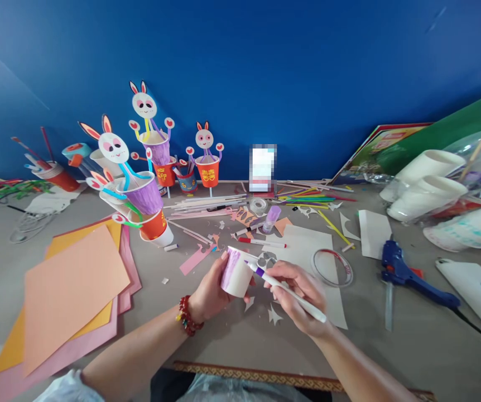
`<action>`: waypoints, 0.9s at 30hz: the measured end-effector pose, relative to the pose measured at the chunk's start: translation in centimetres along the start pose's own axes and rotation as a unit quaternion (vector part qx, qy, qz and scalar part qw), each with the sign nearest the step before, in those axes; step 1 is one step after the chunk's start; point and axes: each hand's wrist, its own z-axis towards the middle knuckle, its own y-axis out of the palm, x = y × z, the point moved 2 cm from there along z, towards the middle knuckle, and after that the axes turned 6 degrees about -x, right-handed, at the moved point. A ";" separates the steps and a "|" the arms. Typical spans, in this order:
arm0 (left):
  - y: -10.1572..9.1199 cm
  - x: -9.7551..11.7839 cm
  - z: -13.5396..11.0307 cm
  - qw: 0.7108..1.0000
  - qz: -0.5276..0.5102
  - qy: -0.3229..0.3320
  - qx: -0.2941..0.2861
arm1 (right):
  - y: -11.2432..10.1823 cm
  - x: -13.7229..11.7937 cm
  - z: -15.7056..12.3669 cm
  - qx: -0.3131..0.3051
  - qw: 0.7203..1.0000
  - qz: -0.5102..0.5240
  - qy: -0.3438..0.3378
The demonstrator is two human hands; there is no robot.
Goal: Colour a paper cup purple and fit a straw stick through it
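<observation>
At your far left, a red cup of brushes point(54, 174) stands against the blue wall. Nearer to you, a fanned stack of orange, yellow and pink paper sheets point(71, 282) lies flat on the grey table point(412, 346). Just behind the sheets is a cluster of bunny cups point(140, 192), purple and red, with paper rabbit faces on bent straws.

Your left hand point(209, 290), with a red beaded bracelet point(187, 316) at the wrist, is wrapped around the paper cup point(236, 272). The fingers curl behind it and the thumb is on the near side. You hold the cup tilted, just above the table in front of you. It is white, with purple colouring on the upper part of its wall.

The purple tip of the marker point(286, 290) touches the cup's right side. Your right hand point(303, 298) pinches the marker's white barrel between thumb and fingers, and the barrel slants down to the right across your palm.

Paper scraps lie on the table under both hands. A white sheet point(307, 243) lies behind them, and a tape ring point(332, 267) rests on its right edge. Further right, a blue glue gun point(408, 274) lies on its side. Beyond it, stacks of white cups point(427, 174) lie toppled near the right edge.
</observation>
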 end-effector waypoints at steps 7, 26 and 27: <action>0.1 -0.1 -0.2 0.999 0.028 -0.004 0.016 | -0.1 0.0 0.8 -0.003 0.999 -0.013 -0.052; 0.2 -0.4 -0.2 0.995 0.079 0.030 0.050 | 0.9 -0.8 0.8 -0.087 0.992 -0.022 -0.087; 0.2 -0.4 -0.2 0.995 0.078 0.030 0.049 | 1.0 -0.9 0.8 -0.096 0.991 -0.016 -0.094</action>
